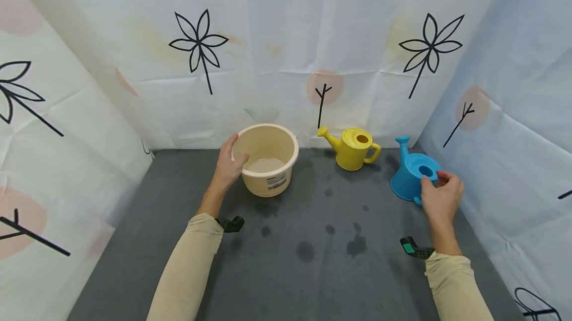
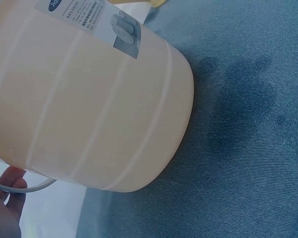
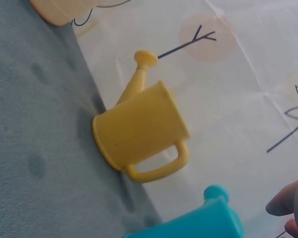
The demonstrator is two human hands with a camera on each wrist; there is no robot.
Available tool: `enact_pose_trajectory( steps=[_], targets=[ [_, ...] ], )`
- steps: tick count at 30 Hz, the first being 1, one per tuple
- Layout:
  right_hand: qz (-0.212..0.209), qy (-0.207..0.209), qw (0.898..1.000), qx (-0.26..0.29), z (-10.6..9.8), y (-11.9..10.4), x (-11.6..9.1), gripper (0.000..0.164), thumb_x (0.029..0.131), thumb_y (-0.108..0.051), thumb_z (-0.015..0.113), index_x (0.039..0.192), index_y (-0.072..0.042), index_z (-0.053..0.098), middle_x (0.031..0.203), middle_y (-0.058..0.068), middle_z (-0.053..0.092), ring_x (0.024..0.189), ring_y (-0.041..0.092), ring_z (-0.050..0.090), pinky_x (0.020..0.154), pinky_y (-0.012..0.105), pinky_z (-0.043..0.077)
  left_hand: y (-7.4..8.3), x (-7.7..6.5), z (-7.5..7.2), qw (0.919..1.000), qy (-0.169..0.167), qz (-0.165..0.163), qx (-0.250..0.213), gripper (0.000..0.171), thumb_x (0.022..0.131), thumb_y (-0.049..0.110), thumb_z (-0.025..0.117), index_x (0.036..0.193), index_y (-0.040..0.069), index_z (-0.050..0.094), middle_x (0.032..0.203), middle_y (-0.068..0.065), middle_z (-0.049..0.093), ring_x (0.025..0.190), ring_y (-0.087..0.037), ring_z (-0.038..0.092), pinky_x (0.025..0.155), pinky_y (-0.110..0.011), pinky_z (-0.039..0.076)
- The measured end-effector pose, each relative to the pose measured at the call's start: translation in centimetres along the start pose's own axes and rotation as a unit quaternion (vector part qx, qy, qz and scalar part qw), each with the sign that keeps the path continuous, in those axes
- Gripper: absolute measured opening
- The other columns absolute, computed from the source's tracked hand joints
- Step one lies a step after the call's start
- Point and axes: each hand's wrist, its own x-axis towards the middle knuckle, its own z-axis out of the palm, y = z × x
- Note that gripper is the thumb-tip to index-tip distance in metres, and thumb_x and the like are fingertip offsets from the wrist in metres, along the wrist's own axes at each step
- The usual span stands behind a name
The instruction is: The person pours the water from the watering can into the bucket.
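Note:
A cream plastic bucket (image 1: 265, 189) with a printed label stands at the back of the table. My left hand (image 1: 230, 162) grips its left rim, thumb over the inside. From the left wrist view, the bucket's side (image 2: 104, 109) fills the upper left, with fingers (image 2: 15, 188) near a thin grey curved band. On the right sits a blue watering can (image 1: 406, 179), its spout towards the back wall. My right hand (image 1: 442, 199) is at its handle side, fingers loosely bent. The right wrist view has a gap between those fingers (image 3: 288, 203) and the blue can's top (image 3: 203, 223).
Between bucket and blue can, a yellow watering can (image 1: 350, 154) stands near the back edge, spout to the left. The dark grey table (image 1: 290, 271) has several damp spots. White patterned cloth (image 1: 268, 38) encloses the back and both sides.

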Motion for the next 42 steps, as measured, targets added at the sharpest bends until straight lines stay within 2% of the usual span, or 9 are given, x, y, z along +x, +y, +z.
enact_pose_trajectory(
  steps=[5,10,17,22,26,34,38,42],
  targets=[
    [-0.056,0.001,0.998,-0.004,-0.2,-1.5,-0.6,0.05,0.098,-0.03,0.056,0.138,-0.001,0.048,0.138,0.014,0.041,0.114,0.015,0.04,0.094,0.032,0.036,-0.1,0.0,0.1,1.0,0.001,0.0,0.004,0.075,0.092,0.013,0.063,0.16,0.01,0.031,0.165,-0.02,0.026,0.153,-0.037,0.028,0.127,-0.05,0.024],
    [-0.079,-0.026,0.996,0.009,0.1,-3.2,-1.2,0.05,0.099,-0.031,0.057,0.139,-0.003,0.049,0.137,0.012,0.045,0.12,0.018,0.046,0.103,0.032,0.042,-0.1,0.0,0.2,1.0,-0.001,0.002,0.005,0.076,0.092,0.012,0.064,0.16,0.009,0.031,0.165,-0.02,0.027,0.153,-0.038,0.029,0.127,-0.05,0.024],
    [-0.114,-0.078,0.99,0.036,1.4,-4.9,-1.9,0.053,0.1,-0.03,0.061,0.143,-0.003,0.047,0.14,0.014,0.05,0.126,0.023,0.052,0.107,0.031,0.047,0.0,-0.2,0.3,1.0,-0.003,0.007,0.004,0.077,0.091,0.015,0.061,0.161,0.008,0.03,0.165,-0.022,0.026,0.152,-0.041,0.029,0.126,-0.054,0.025],
    [-0.136,-0.133,0.981,0.035,2.5,-5.3,-1.9,0.058,0.101,-0.034,0.059,0.148,-0.004,0.042,0.147,0.017,0.049,0.137,0.03,0.05,0.115,0.044,0.045,-0.1,-0.3,0.5,0.9998,0.008,0.017,0.006,0.076,0.089,0.016,0.061,0.16,0.007,0.032,0.163,-0.024,0.029,0.15,-0.043,0.031,0.125,-0.054,0.026],
    [-0.156,-0.164,0.974,0.022,3.6,-5.4,-1.8,0.064,0.102,-0.039,0.058,0.151,-0.004,0.038,0.153,0.02,0.046,0.142,0.035,0.046,0.117,0.052,0.041,-0.3,-0.2,0.3,0.9999,0.004,0.012,0.0,0.076,0.091,0.014,0.062,0.16,0.007,0.031,0.164,-0.023,0.028,0.151,-0.041,0.03,0.126,-0.053,0.025],
    [-0.162,-0.198,0.966,0.026,5.9,-4.9,-1.0,0.07,0.102,-0.044,0.058,0.156,-0.005,0.034,0.161,0.02,0.039,0.149,0.037,0.039,0.119,0.053,0.038,-0.1,0.0,0.0,0.9998,-0.002,0.018,0.006,0.075,0.092,0.01,0.064,0.16,0.007,0.033,0.165,-0.021,0.028,0.152,-0.039,0.029,0.126,-0.052,0.024],
    [-0.169,-0.223,0.96,0.009,7.0,-4.8,-0.3,0.077,0.102,-0.049,0.054,0.16,-0.005,0.028,0.164,0.022,0.032,0.152,0.041,0.034,0.119,0.055,0.037,-0.2,0.0,-0.2,0.9999,0.0,0.012,0.006,0.075,0.092,0.01,0.064,0.16,0.007,0.032,0.165,-0.021,0.027,0.153,-0.039,0.028,0.127,-0.052,0.024],
    [-0.172,-0.226,0.959,-0.022,7.9,-5.0,0.5,0.082,0.102,-0.052,0.052,0.163,-0.006,0.021,0.165,0.023,0.028,0.153,0.041,0.031,0.12,0.055,0.036,-0.1,0.2,-0.4,0.9999,-0.003,0.008,0.006,0.076,0.092,0.013,0.064,0.161,0.008,0.031,0.164,-0.023,0.027,0.151,-0.04,0.03,0.126,-0.053,0.025]
  ],
)
